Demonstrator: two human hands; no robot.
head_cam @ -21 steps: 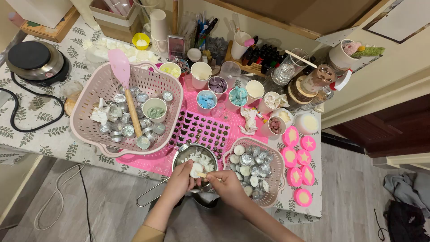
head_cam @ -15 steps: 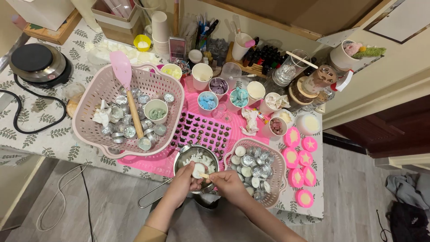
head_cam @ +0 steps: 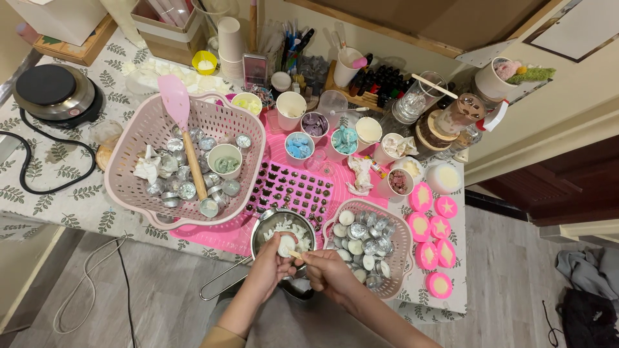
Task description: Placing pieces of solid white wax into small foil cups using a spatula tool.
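I see my left hand [head_cam: 269,267] closed around a small round white wax disc [head_cam: 285,245], its fingers curled under the smooth puck and holding it just above the shiny metal pot [head_cam: 282,225] at the near edge of the desk [head_cam: 71,200]. My right hand [head_cam: 327,270] pinches a thin pale stick [head_cam: 294,254], wooden I think though it is too small to be sure, with its tip touching the disc. The pot holds rough white chunks of wax and has a long wire handle reaching down to the left. Just right of the pot sits a small pink slotted basket [head_cam: 398,258] of round foil cups, some filled with white. A larger pink basket [head_cam: 129,161] to the left carries empty crinkled foil cups, a paper cup and a pink spatula [head_cam: 175,103] with a wooden handle. Between them lies a glossy pink mat [head_cam: 219,231] under a mould tray [head_cam: 290,188] of dark little pieces.
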